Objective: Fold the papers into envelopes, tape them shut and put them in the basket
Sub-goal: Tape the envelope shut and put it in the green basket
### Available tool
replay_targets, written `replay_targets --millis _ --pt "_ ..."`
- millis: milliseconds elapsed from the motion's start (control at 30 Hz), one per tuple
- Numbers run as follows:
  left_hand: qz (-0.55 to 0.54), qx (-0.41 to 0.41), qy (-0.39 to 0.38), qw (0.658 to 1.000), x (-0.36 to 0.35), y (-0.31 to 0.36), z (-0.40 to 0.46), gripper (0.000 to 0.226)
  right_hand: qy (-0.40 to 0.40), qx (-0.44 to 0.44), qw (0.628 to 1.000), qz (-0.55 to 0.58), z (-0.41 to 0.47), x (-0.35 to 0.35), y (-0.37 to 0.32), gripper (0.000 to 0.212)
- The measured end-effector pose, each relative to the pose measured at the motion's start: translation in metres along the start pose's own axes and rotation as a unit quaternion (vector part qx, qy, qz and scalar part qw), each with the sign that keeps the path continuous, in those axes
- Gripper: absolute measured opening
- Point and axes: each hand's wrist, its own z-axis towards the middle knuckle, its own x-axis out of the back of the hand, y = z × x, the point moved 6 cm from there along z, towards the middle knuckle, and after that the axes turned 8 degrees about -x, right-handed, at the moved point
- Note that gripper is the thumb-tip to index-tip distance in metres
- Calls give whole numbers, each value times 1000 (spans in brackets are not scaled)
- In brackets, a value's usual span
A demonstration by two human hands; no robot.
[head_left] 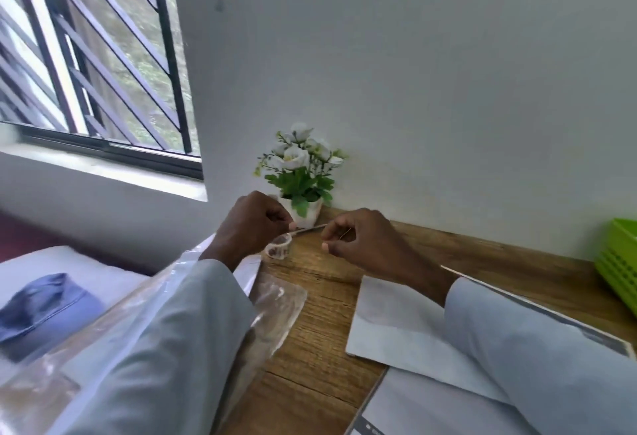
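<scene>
A short strip of clear tape (310, 229) is stretched between my two hands above the wooden table (310, 324). My left hand (255, 224) pinches its left end, and the tape roll (278, 248) hangs just below that hand. My right hand (362, 238) pinches the strip's right end. A folded white paper (396, 328) lies on the table under my right forearm. The green basket (618, 262) stands at the table's right edge.
A small white pot of white flowers (303, 176) stands against the wall behind my hands. Clear plastic packaging (275, 310) lies on the table's left edge under my left arm. Another sheet (413, 407) lies at the near edge. A window is at the left.
</scene>
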Motion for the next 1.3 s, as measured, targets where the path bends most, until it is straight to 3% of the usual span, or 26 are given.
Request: replay_targets --millis 200,400,767,1300 --pt "120 -4 -76 990 -3 -11 0 11 3 -9 998 66 19 -40 0 12" --pt "202 -17 -137 970 -5 -19 -6 45 -14 -31 990 139 21 -60 3 12" --pt "186 -77 -134 970 -12 -19 -2 36 12 -74 977 201 20 -60 11 15" --pt "103 -67 -108 987 -10 -11 1 29 32 -129 954 267 20 -60 21 20"
